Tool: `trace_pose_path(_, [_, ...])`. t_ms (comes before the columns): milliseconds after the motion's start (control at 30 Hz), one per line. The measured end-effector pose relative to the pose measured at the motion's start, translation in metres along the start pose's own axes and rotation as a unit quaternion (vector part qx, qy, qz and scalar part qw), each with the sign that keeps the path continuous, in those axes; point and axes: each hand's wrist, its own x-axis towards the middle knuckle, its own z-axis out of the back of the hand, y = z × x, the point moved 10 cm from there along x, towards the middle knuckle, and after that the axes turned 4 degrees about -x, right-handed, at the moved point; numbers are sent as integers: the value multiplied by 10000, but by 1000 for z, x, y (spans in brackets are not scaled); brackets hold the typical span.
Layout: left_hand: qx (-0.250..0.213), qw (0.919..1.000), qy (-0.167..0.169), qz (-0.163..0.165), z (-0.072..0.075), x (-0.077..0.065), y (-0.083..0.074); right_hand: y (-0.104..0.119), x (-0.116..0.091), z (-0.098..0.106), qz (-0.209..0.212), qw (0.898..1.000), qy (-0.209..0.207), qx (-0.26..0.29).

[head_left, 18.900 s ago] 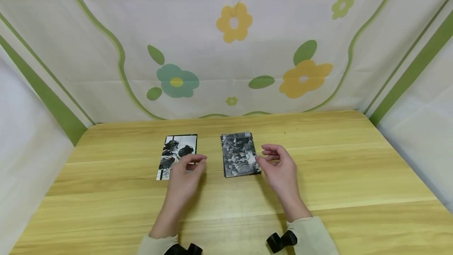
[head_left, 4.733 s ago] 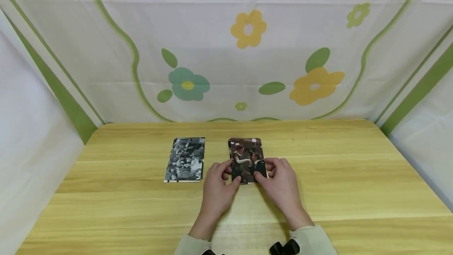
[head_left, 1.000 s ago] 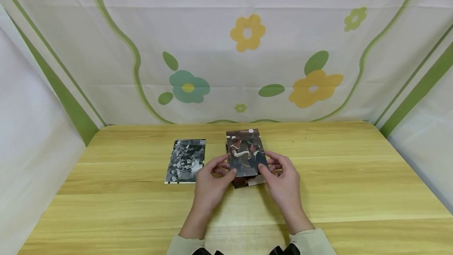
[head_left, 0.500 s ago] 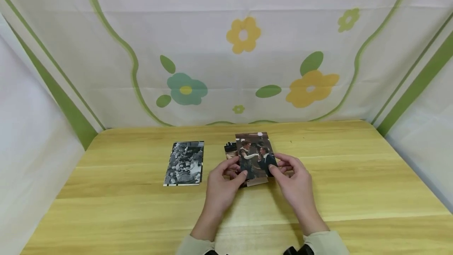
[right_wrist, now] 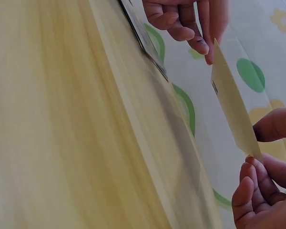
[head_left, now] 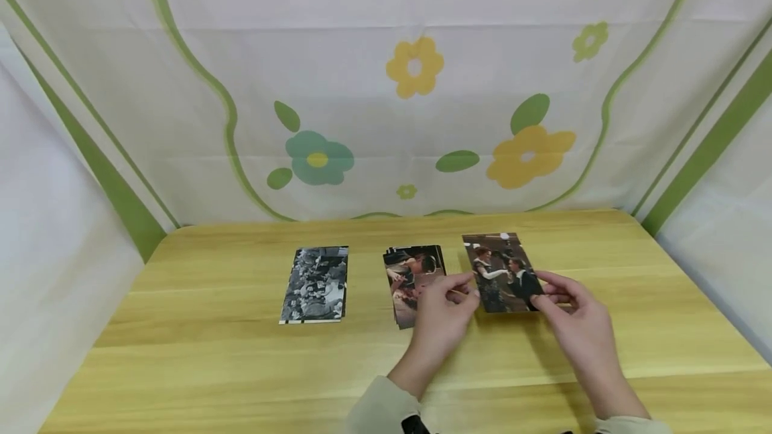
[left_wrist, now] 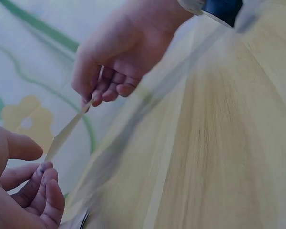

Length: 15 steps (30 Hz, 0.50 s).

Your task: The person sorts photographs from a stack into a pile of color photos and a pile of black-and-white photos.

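Colour photo card [head_left: 500, 266] hangs clear of the tabletop [head_left: 241, 374], right of centre in the head view, its face towards the camera. Nearest, at the bottom edge, is the pale left sleeve [head_left: 381, 407]; if that arm swings low, its cuff could brush the wood, though nothing lies under it. Just beyond, at lower right, the right hand [head_left: 575, 317] pinches the card's right edge near the bottom corner, thumb on the face and fingers behind. That grip is closed on a small area, so I'd expect the card to pivot or bow if the other side is unsupported. At lower centre, the left hand [head_left: 446, 307] has thumb and index slightly parted at the card's left edge; I cannot tell whether that grip has hold of it. Should it catch the edge while the right hand pulls away, the card could bend or slip.

The left hand also overlaps the lower right of the middle stack [head_left: 413, 270] in the frame; contact is unclear. Dragging the fingers there could fan its already uneven edges further. Left of centre, the black-and-white pile [head_left: 315, 283] lies well apart and seems at little risk.
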Motion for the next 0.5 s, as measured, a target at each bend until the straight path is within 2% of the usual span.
trace_pose_path(67, [4, 9998, 171, 65, -10, 3, -1, -5, 3, 9, 33, 9999, -42, -126])
trace_pose_path(267, [26, 9963, 611, 599, -37, 8, 2, -18, 9, 29, 148, 9979, -93, -627])
trace_pose_path(400, [-233, 9923, 821, 902, -51, 9, 8, -30, 11, 33, 110, 9963, 88, -848])
trace_pose_path(500, [-241, 9911, 800, 1033, -55, 10, 15, -37, 12, 28, 33, 9963, 316, -793])
